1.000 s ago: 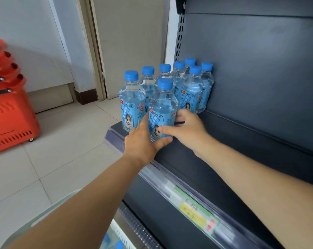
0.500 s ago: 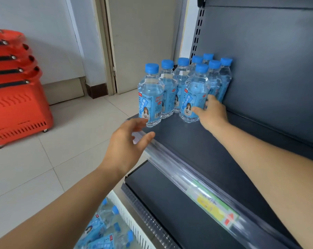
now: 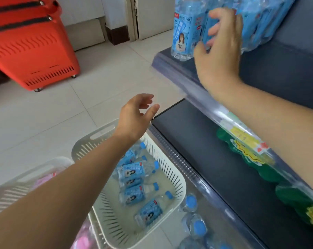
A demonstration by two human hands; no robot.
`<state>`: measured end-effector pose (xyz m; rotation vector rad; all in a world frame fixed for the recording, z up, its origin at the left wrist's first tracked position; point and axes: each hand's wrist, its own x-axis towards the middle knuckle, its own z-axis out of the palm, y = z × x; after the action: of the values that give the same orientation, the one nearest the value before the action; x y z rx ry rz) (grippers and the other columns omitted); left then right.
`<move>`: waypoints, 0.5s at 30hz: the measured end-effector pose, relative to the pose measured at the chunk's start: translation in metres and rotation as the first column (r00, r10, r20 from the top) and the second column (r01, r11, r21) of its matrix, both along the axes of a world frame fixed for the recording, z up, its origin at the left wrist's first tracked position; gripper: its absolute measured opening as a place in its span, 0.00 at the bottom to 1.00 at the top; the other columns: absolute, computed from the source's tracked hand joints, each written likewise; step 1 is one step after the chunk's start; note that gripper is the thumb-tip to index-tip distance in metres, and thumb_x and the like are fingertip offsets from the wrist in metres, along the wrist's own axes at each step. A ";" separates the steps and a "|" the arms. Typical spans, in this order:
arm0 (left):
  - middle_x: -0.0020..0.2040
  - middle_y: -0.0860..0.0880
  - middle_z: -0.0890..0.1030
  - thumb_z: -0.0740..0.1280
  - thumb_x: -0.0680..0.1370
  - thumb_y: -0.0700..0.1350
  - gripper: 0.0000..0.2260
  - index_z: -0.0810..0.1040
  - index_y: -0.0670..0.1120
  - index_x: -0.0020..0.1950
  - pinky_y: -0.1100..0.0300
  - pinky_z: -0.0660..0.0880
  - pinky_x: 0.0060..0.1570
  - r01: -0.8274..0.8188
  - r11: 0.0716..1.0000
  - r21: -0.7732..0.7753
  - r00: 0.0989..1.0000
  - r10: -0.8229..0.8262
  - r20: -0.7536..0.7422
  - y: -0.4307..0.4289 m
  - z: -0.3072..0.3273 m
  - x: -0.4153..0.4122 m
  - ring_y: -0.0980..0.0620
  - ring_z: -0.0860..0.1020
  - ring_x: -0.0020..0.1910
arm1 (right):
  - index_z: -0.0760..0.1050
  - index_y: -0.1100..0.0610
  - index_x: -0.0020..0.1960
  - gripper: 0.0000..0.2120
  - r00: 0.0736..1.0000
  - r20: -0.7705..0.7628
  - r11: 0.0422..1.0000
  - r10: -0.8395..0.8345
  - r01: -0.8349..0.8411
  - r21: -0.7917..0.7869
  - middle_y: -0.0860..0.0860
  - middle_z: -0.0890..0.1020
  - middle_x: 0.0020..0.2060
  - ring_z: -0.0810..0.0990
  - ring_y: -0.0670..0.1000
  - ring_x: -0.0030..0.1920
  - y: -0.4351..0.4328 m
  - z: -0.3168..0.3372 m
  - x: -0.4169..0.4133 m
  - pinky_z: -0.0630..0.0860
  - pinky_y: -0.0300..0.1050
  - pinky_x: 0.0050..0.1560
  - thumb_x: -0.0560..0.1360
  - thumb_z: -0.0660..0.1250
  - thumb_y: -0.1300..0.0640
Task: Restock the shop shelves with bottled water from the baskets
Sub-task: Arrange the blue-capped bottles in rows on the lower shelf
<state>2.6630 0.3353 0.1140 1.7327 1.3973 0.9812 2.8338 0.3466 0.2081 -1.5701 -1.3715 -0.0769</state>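
- far left, a stack of red baskets (image 3: 32, 51) stands on the floor, well apart from the work.
- low and left of centre, the white basket (image 3: 181, 184) holds loose water bottles (image 3: 134, 195) lying on their sides; that is my stock to move.
- my left hand (image 3: 134, 117) hovers over the basket's far rim, fingers apart and relaxed, gripping nothing. i judge the step is the reach down for a fresh bottle; next it needs to drop in and close round one bottle's body.
- my right hand (image 3: 218, 58) is up by the shelved bottles (image 3: 181, 35) on the shelf (image 3: 281, 69), fingers spread, clamping nothing; blur hides whether it touches them.
- the front label reads "original soda"; the yellow price tag (image 3: 242, 133) is illegible.
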 end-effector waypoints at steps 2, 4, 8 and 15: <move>0.51 0.54 0.79 0.68 0.76 0.48 0.13 0.76 0.49 0.60 0.60 0.75 0.55 -0.027 0.997 -0.067 0.998 0.023 -0.055 -0.010 -0.017 -0.017 0.56 0.77 0.53 | 0.69 0.60 0.61 0.19 0.978 0.024 0.977 0.209 -0.208 -0.045 0.55 0.70 0.53 0.74 0.52 0.49 -0.017 -0.012 -0.036 0.74 0.45 0.48 0.70 0.61 0.67; 0.52 0.53 0.79 0.68 0.76 0.49 0.15 0.75 0.48 0.61 0.62 0.73 0.56 -0.050 0.990 -0.130 0.990 0.032 -0.139 -0.016 -0.037 -0.037 0.57 0.76 0.53 | 0.69 0.60 0.62 0.19 0.939 0.033 0.927 0.343 -0.333 -0.170 0.56 0.71 0.56 0.75 0.51 0.49 -0.027 -0.034 -0.062 0.75 0.46 0.48 0.72 0.62 0.67; 0.57 0.50 0.78 0.69 0.75 0.48 0.19 0.73 0.46 0.65 0.65 0.68 0.56 -0.037 0.966 -0.257 0.915 -0.071 -0.397 -0.022 -0.087 -0.077 0.56 0.75 0.53 | 0.69 0.59 0.63 0.17 0.886 0.023 0.798 0.464 -0.407 -0.444 0.55 0.71 0.58 0.77 0.55 0.50 -0.029 -0.104 -0.089 0.75 0.55 0.51 0.74 0.60 0.67; 0.65 0.49 0.73 0.72 0.73 0.45 0.27 0.68 0.48 0.70 0.59 0.66 0.66 0.037 0.849 -0.528 0.758 -0.368 -0.539 -0.023 -0.168 -0.107 0.51 0.71 0.63 | 0.70 0.61 0.62 0.18 0.676 0.049 0.259 0.735 -0.213 -0.942 0.53 0.73 0.48 0.75 0.54 0.51 -0.013 -0.225 -0.120 0.74 0.45 0.44 0.73 0.61 0.69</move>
<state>2.5564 0.3121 -0.0537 1.8197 1.6111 -0.1367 2.7143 0.3332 -0.0170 -1.8865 -2.5891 0.8942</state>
